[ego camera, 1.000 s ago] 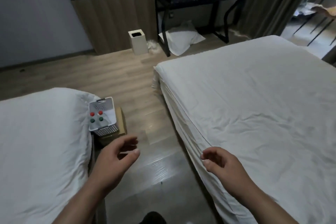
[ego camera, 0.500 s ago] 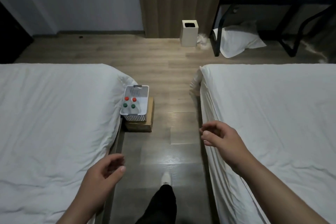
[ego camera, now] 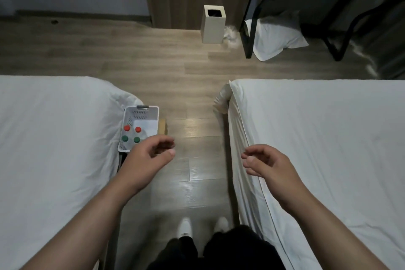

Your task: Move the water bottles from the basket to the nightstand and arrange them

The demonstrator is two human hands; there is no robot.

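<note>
A white perforated basket (ego camera: pixel 142 114) stands on a low wooden box (ego camera: pixel 162 126) on the floor, tight against the left bed. Inside it stand several water bottles, two with red caps (ego camera: pixel 127 128) and two with green caps (ego camera: pixel 125 138). My left hand (ego camera: pixel 146 156) hovers just in front of the basket's near edge, fingers loosely curled, holding nothing. My right hand (ego camera: pixel 265 163) hangs over the edge of the right bed, also loosely curled and empty. No nightstand shows.
Two beds with white sheets, left bed (ego camera: pixel 54 149) and right bed (ego camera: pixel 317 149), flank a narrow wooden-floor aisle. My feet in white shoes (ego camera: pixel 185 227) stand in it. Farther off are a white bin (ego camera: pixel 213 24), a black desk frame (ego camera: pixel 249 28) and a pillow (ego camera: pixel 276 37) on the floor.
The view has tilted down and come nearer the basket. My left hand has risen forward to the basket's near edge. My right hand stays loosely curled by the right bed.
</note>
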